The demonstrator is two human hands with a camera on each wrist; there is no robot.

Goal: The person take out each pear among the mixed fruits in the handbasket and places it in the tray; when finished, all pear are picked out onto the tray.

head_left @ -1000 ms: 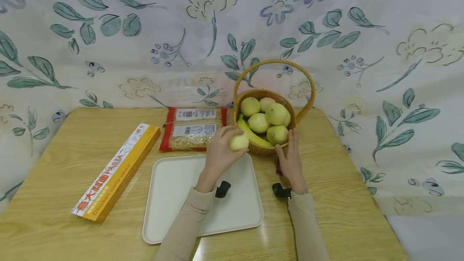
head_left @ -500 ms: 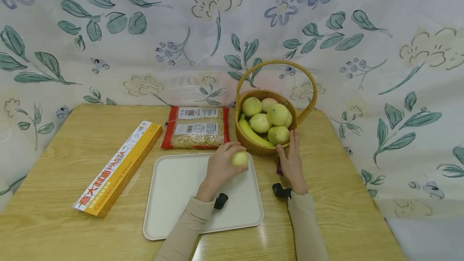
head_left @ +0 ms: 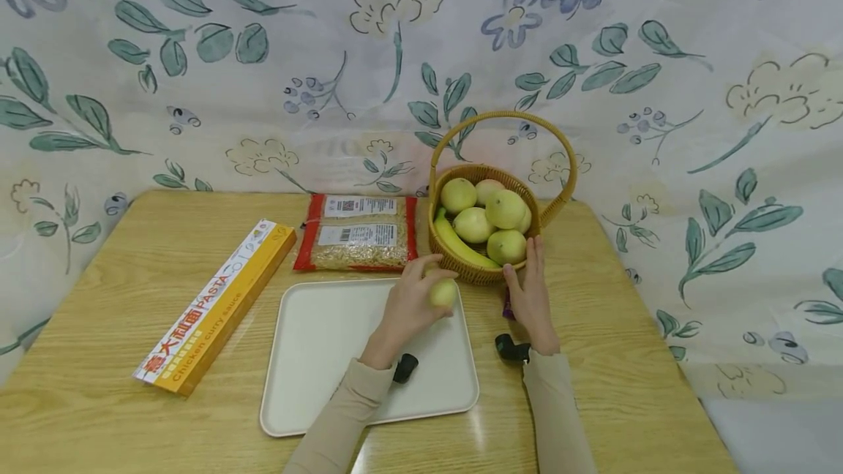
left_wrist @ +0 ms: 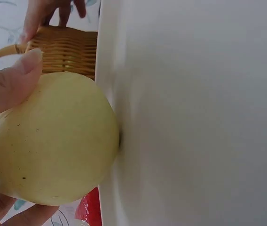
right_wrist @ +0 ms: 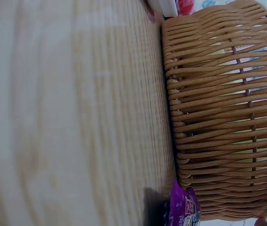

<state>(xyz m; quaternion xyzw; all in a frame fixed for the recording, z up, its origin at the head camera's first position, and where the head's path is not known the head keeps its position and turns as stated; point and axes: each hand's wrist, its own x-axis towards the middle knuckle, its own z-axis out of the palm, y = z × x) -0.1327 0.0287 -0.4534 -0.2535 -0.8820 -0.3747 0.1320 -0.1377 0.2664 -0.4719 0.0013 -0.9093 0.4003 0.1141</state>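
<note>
My left hand (head_left: 410,307) grips a pale yellow-green pear (head_left: 443,293) over the far right corner of the white tray (head_left: 316,357). In the left wrist view the thumb and fingertips go round the pear (left_wrist: 58,141), whose underside is right at the tray surface (left_wrist: 204,113). My right hand (head_left: 530,302) rests against the front right rim of the wicker basket (head_left: 476,273), its fingers straight. Several pears (head_left: 473,225) and a yellow banana (head_left: 461,246) lie in the basket. The right wrist view shows the basket's woven side (right_wrist: 227,117) close up.
A purple packet (right_wrist: 183,207) lies against the basket's base, partly hidden by the right hand in the head view. Behind the tray is a red-edged bag of grain-like food (head_left: 356,240). To the left lies a long pasta box (head_left: 217,306). A floral cloth (head_left: 369,93) hangs behind the table.
My left hand has brought the pear from beside the basket's front rim down and toward me, to the tray's far right corner. The right hand has stayed at the basket.
</note>
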